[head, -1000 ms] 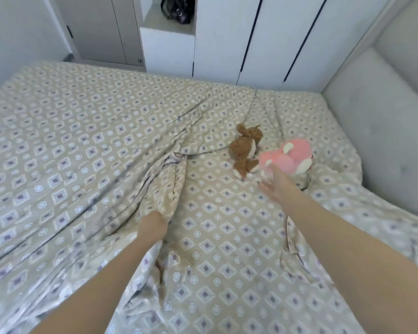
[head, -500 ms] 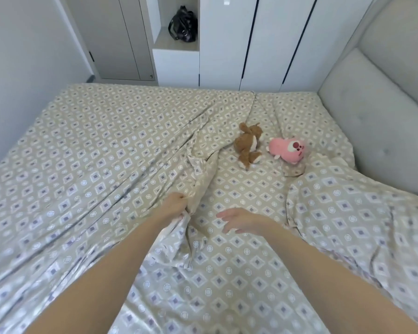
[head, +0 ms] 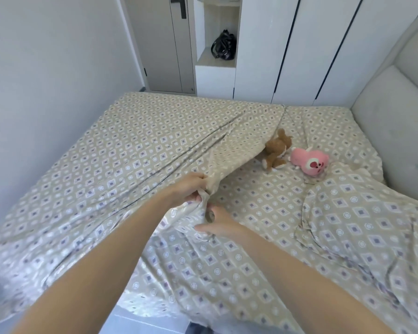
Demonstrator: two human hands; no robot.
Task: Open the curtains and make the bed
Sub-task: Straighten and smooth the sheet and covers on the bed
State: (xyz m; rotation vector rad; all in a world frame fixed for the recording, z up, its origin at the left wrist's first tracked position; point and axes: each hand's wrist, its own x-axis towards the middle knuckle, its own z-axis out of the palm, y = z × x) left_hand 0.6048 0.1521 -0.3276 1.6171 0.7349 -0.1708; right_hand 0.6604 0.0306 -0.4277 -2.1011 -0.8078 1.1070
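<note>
Hands both on the patterned bedcover (head: 135, 150). Our left hand (head: 191, 188) has fingers curled round a bunched fold, lifting it off the bed near the middle. Our right hand (head: 219, 222) sits just below it, fingers curled onto the same gather; motion blur there, so we read that grip less surely. Cover spreads flat to the left. Brown plush (head: 276, 153) and pink plush (head: 309, 162) lie side by side on the sheet near the grey headboard (head: 396, 121). Black handbag (head: 223, 48) in the wardrobe niche.

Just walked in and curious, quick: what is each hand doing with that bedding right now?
Left hand: grips the raised edge of the patterned cover.
Right hand: fingers curled on the same bunched edge just below, apparently holding it.
</note>
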